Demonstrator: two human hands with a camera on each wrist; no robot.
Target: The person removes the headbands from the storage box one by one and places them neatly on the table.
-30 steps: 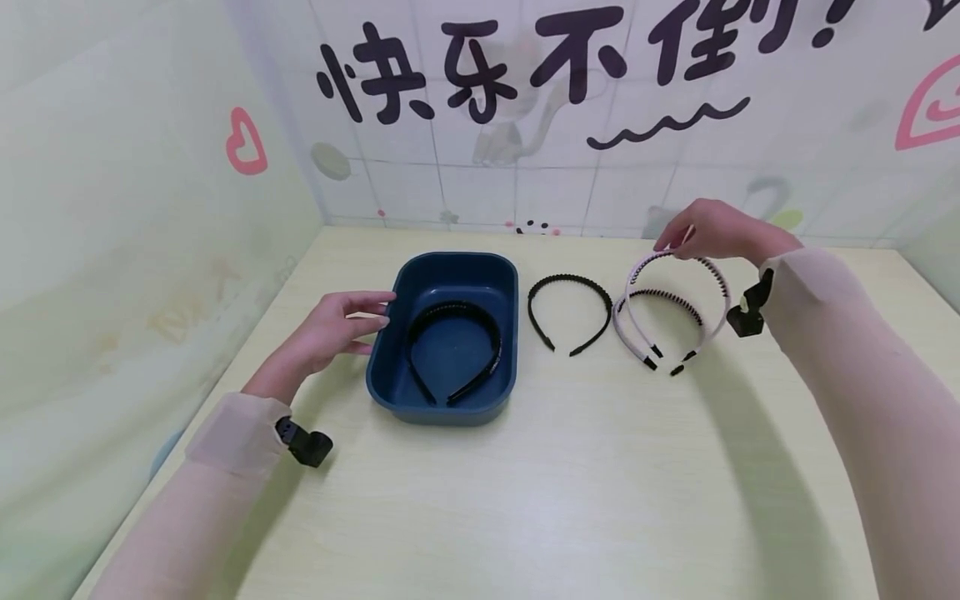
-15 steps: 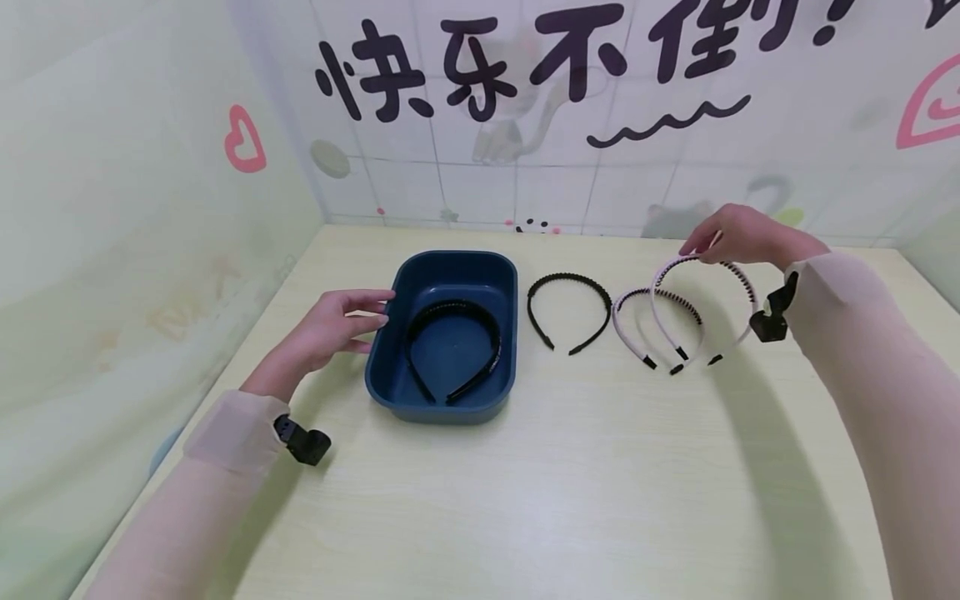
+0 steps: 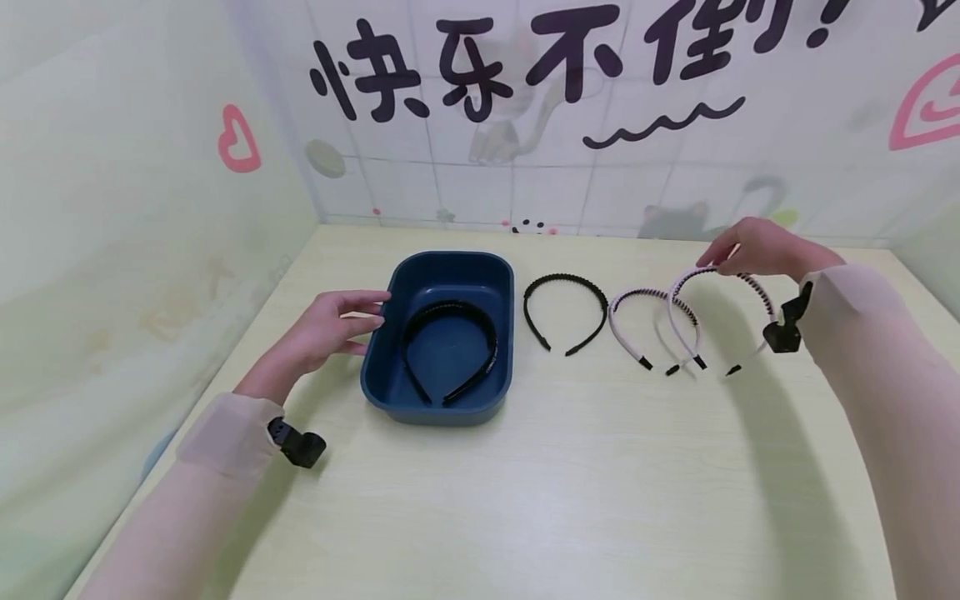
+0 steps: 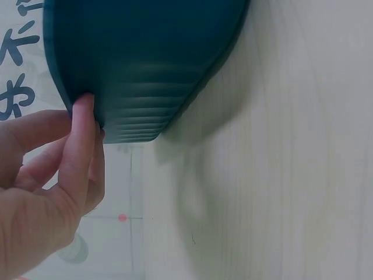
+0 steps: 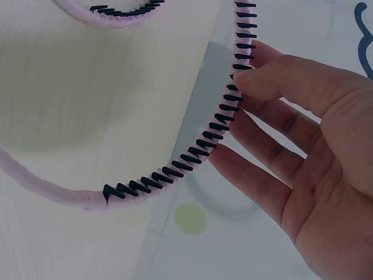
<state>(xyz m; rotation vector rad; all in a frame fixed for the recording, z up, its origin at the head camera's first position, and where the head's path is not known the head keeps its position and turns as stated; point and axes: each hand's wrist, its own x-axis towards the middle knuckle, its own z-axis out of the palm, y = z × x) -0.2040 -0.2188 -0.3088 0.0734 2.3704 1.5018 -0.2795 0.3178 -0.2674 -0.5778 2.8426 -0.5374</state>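
My right hand pinches the top of a pink headband with black teeth and holds it lifted at the table's right; the right wrist view shows thumb and fingers on the band. A second pink headband lies flat beside it, and a thin black headband lies left of that. A dark blue tub holds a wider black headband. My left hand touches the tub's left wall with straight fingers against the tub.
The pale wooden table is boxed in by a back wall with printed characters and a pale left wall. Black wrist camera mounts sit on both sleeves.
My right hand has carried the pink headband to the right, off the second pink headband it overlapped. The left hand stays at the tub.
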